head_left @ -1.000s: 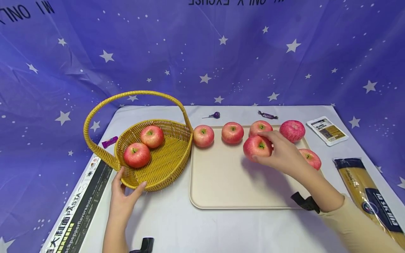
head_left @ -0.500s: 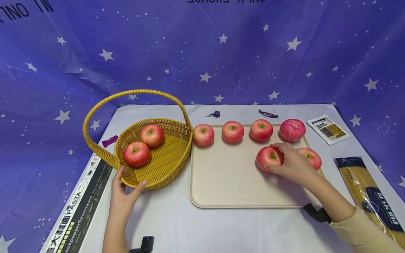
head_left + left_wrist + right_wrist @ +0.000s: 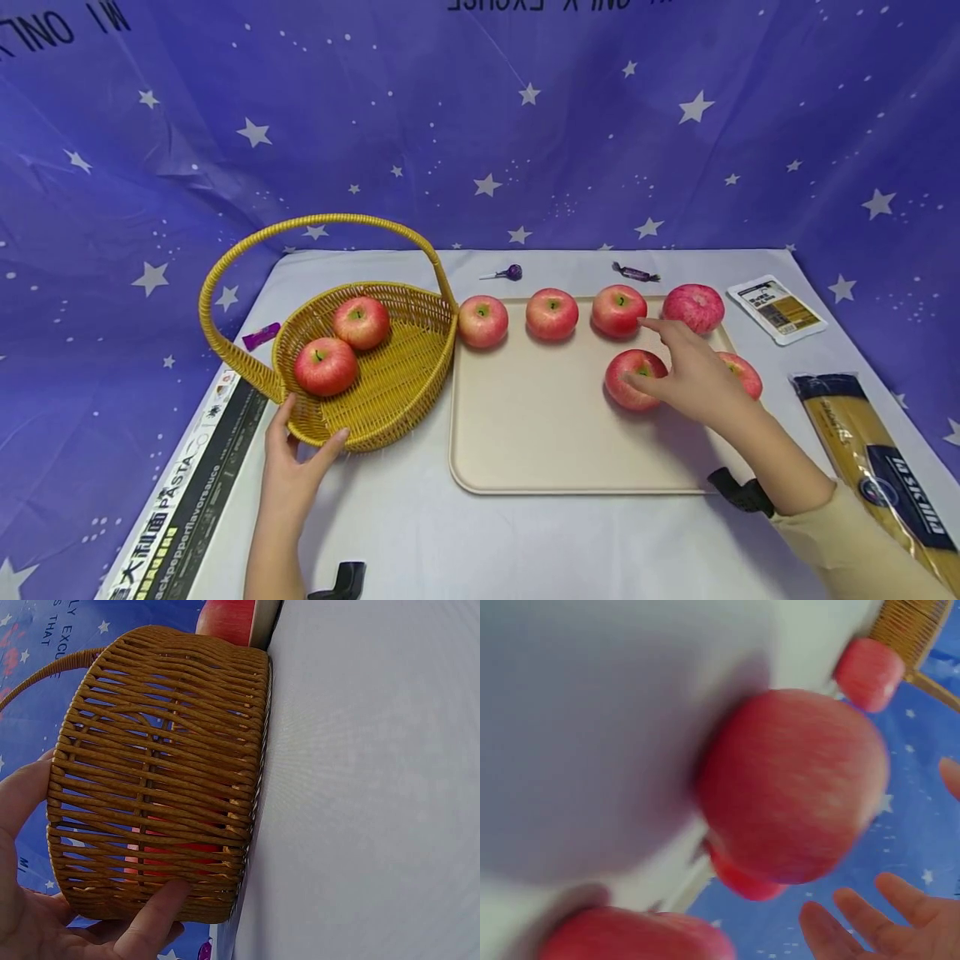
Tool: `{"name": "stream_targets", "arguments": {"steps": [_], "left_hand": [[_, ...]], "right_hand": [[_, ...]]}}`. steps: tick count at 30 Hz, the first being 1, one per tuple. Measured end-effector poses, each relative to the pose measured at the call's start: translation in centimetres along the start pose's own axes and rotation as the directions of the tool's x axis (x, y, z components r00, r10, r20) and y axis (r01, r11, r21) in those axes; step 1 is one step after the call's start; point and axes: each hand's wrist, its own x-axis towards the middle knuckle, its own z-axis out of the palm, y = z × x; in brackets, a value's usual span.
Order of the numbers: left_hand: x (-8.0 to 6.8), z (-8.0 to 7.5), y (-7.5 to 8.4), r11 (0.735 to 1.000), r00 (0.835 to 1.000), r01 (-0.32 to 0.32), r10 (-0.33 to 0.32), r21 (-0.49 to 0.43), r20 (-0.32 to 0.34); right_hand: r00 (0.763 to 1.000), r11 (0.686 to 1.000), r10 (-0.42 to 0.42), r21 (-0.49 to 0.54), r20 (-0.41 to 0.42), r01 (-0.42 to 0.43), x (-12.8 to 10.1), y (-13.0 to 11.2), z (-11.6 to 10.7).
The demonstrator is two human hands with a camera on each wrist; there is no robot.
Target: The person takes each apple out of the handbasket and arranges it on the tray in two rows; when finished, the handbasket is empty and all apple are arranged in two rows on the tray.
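**A:** Starting on my left: what has my left hand (image 3: 288, 467) got?

**B:** It braces the near wall of the wicker basket (image 3: 375, 421), thumb and fingers spread and curled against the weave; the left wrist view shows the fingertips (image 3: 161, 904) pressed to the strands. Two apples lie inside. The basket looks stiff but light, so it could slide on the cloth.

**A:** And moving across?

**B:** The cream tray (image 3: 525, 450) sits just beside the basket, with four apples in a row along its far edge. In front of that row lies the apple (image 3: 630, 379) I care about, resting on the tray. My right hand (image 3: 693, 379) is beside it with the fingers straight and loose, gripping nothing, thumb side about touching the fruit. Another apple is partly hidden behind that hand.

**A:** How would it handle?

**B:** I judge it firm, smooth, round, prone to rolling. I'd cup it from above, fingers around its widest part, and not squeeze hard
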Motion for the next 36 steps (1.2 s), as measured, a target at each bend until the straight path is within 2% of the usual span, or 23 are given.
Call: {"name": "stream_targets", "arguments": {"steps": [7, 15, 18, 21, 27, 30, 36], "left_hand": [[-0.1, -0.1, 0.0, 1.000, 1.000, 0.018, -0.018, 0.008, -0.006], [-0.3, -0.1, -0.1, 1.000, 1.000, 0.014, -0.014, 0.003, -0.013], [-0.3, 0.0, -0.3, 1.000, 1.000, -0.010, 0.010, -0.004, -0.017], [-0.3, 0.0, -0.3, 1.000, 0.999, -0.027, 0.027, -0.013, -0.022], [-0.4, 0.1, -0.2, 0.999, 0.999, -0.036, 0.035, -0.023, -0.028], [-0.4, 0.1, -0.2, 0.999, 0.999, -0.039, 0.038, -0.033, -0.025], [-0.1, 0.2, 0.1, 0.999, 0.999, -0.038, 0.038, -0.037, -0.011]], "right_hand": [[0.999, 0.997, -0.044, 0.058, -0.021, 0.045, 1.1, -3.5, 0.2], [0.980, 0.972, -0.197, 0.129, -0.022, 0.198, 3.6, -9.1, 3.3], [0.965, 0.952, -0.261, 0.163, -0.004, 0.258, 4.6, -11.6, 4.9], [0.941, 0.928, -0.338, 0.177, 0.018, 0.329, 5.6, -14.3, 6.6], [0.893, 0.895, -0.437, 0.146, 0.110, 0.421, 7.3, -19.2, 9.8], [0.871, 0.883, -0.467, 0.129, 0.151, 0.451, 8.0, -21.0, 11.4], [0.863, 0.890, -0.456, 0.107, 0.219, 0.443, 9.3, -23.4, 14.1]]}}
